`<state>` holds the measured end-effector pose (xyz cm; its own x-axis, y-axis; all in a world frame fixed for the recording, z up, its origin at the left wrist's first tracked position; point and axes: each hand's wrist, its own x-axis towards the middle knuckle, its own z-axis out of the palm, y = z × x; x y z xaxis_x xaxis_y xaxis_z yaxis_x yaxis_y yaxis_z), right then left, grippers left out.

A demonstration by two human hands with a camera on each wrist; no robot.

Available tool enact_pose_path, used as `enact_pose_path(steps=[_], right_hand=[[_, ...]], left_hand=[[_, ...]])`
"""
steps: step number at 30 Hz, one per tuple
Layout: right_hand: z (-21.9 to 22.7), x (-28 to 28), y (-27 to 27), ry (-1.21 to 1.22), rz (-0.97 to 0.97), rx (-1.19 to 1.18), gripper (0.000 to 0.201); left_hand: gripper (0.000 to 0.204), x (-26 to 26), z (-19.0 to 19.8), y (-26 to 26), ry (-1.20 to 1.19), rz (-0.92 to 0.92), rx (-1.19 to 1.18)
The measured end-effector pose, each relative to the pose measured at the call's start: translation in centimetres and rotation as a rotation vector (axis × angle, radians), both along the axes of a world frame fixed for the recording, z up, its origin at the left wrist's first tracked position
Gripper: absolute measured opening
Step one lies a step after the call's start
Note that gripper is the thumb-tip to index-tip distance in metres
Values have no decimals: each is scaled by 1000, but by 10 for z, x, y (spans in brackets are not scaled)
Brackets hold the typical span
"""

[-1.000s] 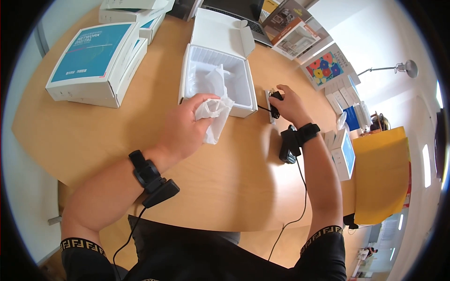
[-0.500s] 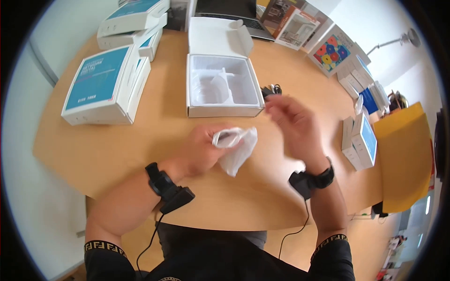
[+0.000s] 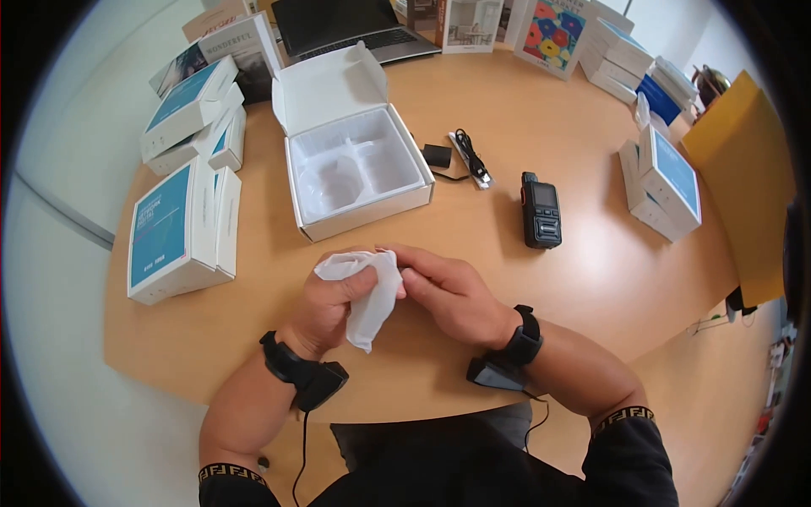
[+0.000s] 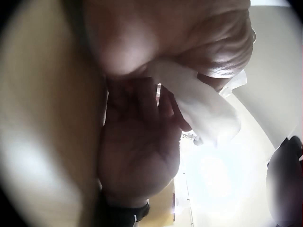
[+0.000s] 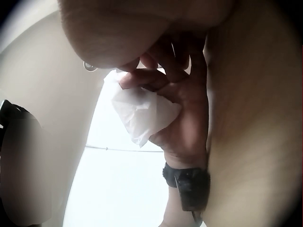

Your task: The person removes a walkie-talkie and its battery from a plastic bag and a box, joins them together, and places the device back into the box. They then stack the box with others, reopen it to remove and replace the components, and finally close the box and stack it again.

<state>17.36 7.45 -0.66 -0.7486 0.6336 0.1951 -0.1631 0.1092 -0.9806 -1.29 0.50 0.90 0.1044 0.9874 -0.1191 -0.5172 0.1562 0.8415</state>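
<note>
My left hand holds a thin, crinkled white plastic bag, its thumb lying over the front. From the other side my right hand meets it, thumb and forefinger pinching at the bag's edge beside the left fingertips. In the right wrist view the bag bulges out of the left hand. The left wrist view has the bag hanging below the left palm, with the right palm close by. Whatever the bag may contain is hidden.
An open white box with a moulded tray stands beyond the hands. Right of it lie a black adapter, a coiled cable and a black handheld radio. Blue-white boxes are stacked left; more boxes stand right.
My right hand has left the coiled cable beside the open box and come over to the bag. The left hand has brought the bag nearer the body. The head view has shifted.
</note>
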Motion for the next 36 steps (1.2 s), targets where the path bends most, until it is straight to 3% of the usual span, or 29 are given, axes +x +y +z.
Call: enact_pose_path(steps=[1, 4, 7, 11, 16, 19, 22, 24, 28, 30, 32, 34, 36], right_hand=[[1, 0, 1, -82, -57, 180, 37], [5, -1, 2, -171, -125, 276, 30], [1, -3, 1, -124, -216, 265, 22], [-5, -4, 3, -125, -259, 137, 22], [2, -2, 4, -57, -188, 175, 25], [-1, 3, 5, -177, -131, 261, 23], [-6, -1, 4, -140, -195, 168, 21], [-9, -5, 4, -55, -246, -21, 18], [-7, -8, 7, 108, -268, -275, 16], [3, -4, 9, 101, -244, -305, 17], [6, -3, 10, 236, -180, -461, 18], [2, -3, 12, 272, -172, -497, 21], [-1, -1, 19, 281, -173, -514, 25]], left_hand=[[24, -4, -2, 1, 5, -15, 22], [29, -6, -2, 1, 30, -60, 48], [30, -3, -5, 0, 111, -9, 77], [22, -8, -9, -1, 30, -31, 77], [23, -7, -11, -3, 18, -35, 84], [27, -7, -10, -3, 84, -44, 88], [29, -3, -9, -1, 103, -27, 82], [29, -3, -6, -4, 107, 19, 67], [24, -3, -2, -2, 125, -79, 106], [20, 0, 0, 0, 524, -110, 390], [17, 10, -2, 6, 549, -81, 503], [19, 15, -2, 11, 709, -52, 761], [19, 24, -5, 6, 675, 26, 676]])
